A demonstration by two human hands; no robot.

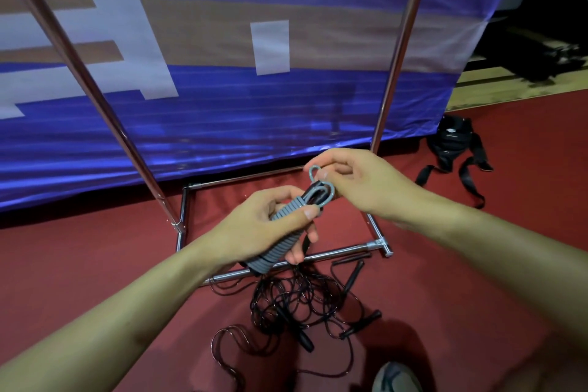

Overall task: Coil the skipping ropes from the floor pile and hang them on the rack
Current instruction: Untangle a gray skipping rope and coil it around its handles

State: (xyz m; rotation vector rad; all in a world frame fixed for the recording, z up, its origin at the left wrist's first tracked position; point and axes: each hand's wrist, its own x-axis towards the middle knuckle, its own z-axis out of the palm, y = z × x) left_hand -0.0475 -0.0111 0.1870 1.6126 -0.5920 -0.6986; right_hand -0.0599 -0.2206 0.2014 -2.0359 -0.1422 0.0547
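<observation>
In the middle of the frame the person is holding a skipping rope (pixel 288 226) up in front of the rack (pixel 397 51), the ribbed grey handles bundled together. The left hand (pixel 270 223) is gripping those handles, its thumb pressed across the top and its fingers curled underneath. The right hand (pixel 359 181) is pinching a pale blue loop of cord (pixel 313 172) just above the handles, fingertips pressed together on it. From where I am standing this looks like the last bit of the coiling step: the cord is being tucked or wrapped round the bundle so it holds its shape.

Lower down, below the hands, the floor pile (pixel 296 302) of thin black ropes is lying tangled on the red floor (pixel 95 264), several black handles poking out of it, some strands crossing the rack's bottom bar. So most of the job seems to be still ahead.

The next move probably calls for securing that loop, then lifting the bundle up to the rack's top rail, which is out of view above the frame. If the loop is left loose, the coil could well spring apart on the way up.

A black bag (pixel 451 143) with straps is lying at the right, and a shoe (pixel 394 379) is showing at the bottom edge.
</observation>
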